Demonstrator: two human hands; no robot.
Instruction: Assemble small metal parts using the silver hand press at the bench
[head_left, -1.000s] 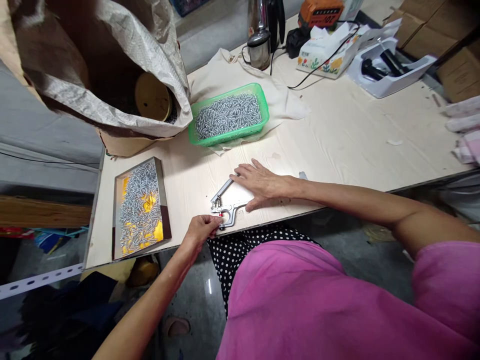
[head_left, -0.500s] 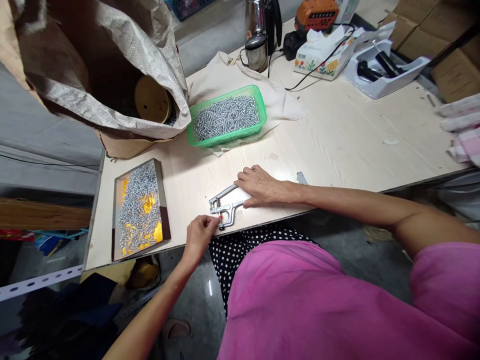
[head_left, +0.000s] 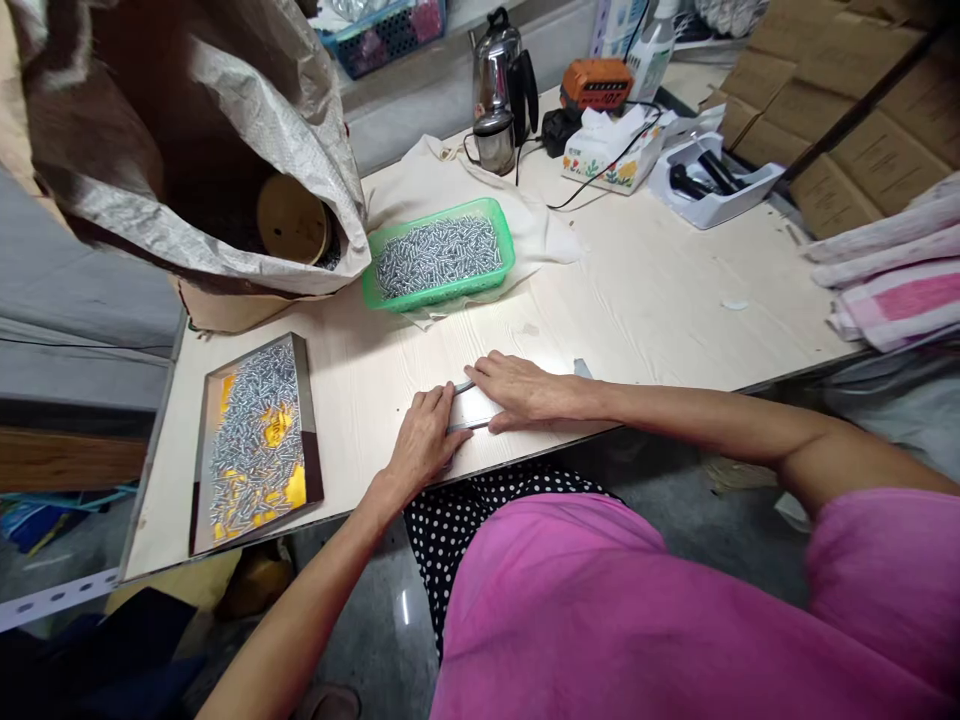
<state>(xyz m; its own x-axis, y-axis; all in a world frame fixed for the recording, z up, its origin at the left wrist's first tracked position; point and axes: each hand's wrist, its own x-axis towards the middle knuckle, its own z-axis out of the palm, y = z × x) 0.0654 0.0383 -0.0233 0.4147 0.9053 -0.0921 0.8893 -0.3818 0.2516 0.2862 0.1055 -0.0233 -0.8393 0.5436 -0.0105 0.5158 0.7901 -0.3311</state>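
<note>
On the table near its front edge lie silver metal hand pliers (head_left: pixel 480 425), with two long handles. My right hand (head_left: pixel 517 388) is closed around the handle ends. My left hand (head_left: pixel 424 432) wraps over the jaw end and covers it, so the jaws and whatever sits in them are hidden. To the left stands a shallow tray (head_left: pixel 304 385) holding many small shiny metal pieces (head_left: pixel 259 415) over a yellow bottom. Beyond my hands, a green plastic basket (head_left: pixel 435 300) is filled with similar metal pieces (head_left: pixel 439 255).
A large woven sack (head_left: pixel 262 110) stands open at the back left. Along the back are a steel kettle (head_left: pixel 495 65), a metal cup (head_left: pixel 495 143), an orange battery pack (head_left: pixel 598 83), a tissue pack (head_left: pixel 607 160) and a white tray (head_left: pixel 712 208). Folded cloths (head_left: pixel 900 270) lie at the right.
My left hand has gone from pinching at the pliers' jaw with its fingertips to covering the whole jaw end. My right hand stays on the handles. The view has shifted slightly.
</note>
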